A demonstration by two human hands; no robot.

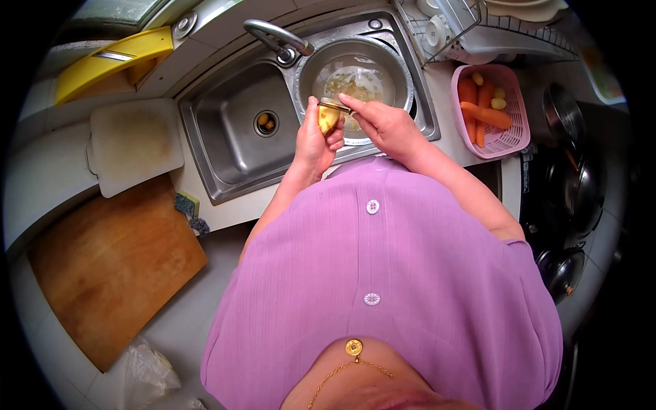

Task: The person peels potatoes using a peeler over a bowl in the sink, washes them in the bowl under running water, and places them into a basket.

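Observation:
My left hand (318, 142) is closed around a partly peeled potato (328, 119), whose pale yellow flesh shows next to brown skin. A peeler (333, 104) lies against the top of the potato, gripped by my right hand (386, 128). Both hands are over the near edge of a round metal basin (305, 75) set in the right sink bowl. Water and loose peelings (352, 85) are in the basin. My fingers hide part of the potato and most of the peeler's handle.
Left of the basin is another sink bowl (229, 137), with a faucet (277, 41) behind. A pink basket (509, 142) at right holds carrots (488, 115) and small peeled potatoes (498, 104). Further right are dark pans (564, 113). Cutting boards (137, 143) lie at left; a dish rack (526, 37) stands behind.

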